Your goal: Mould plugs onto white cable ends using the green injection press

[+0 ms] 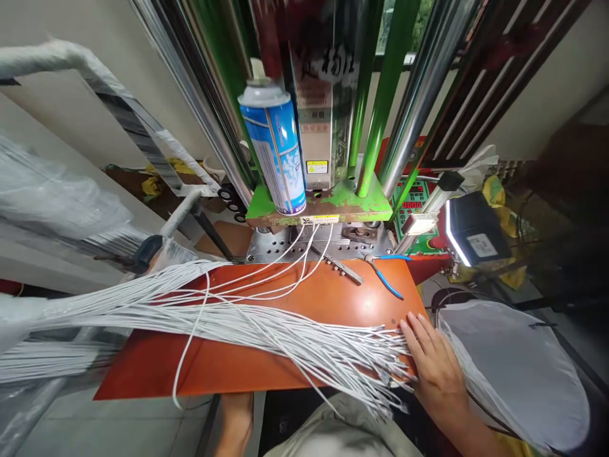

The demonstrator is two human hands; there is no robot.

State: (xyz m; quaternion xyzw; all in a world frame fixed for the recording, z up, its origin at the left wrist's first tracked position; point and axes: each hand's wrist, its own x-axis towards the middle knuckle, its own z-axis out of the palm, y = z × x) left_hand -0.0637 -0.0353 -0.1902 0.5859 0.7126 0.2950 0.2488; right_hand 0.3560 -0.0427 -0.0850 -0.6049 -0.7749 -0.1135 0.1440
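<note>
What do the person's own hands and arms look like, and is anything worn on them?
The right hand is bare: no glove, ring or watch shows, and no sleeve covers the visible part of the right forearm. The left forearm also looks bare where it shows; the left hand is hidden under the orange board. Pale clothing covers the body.

Free room on orange board [340, 306] between white cables [266, 325] and pliers [387, 284]

wall [528, 108]: pale, plain | floor [147, 419]: light tiles | window [421, 32]: greenery beyond | strip light [457, 238]: glowing white, right
</note>
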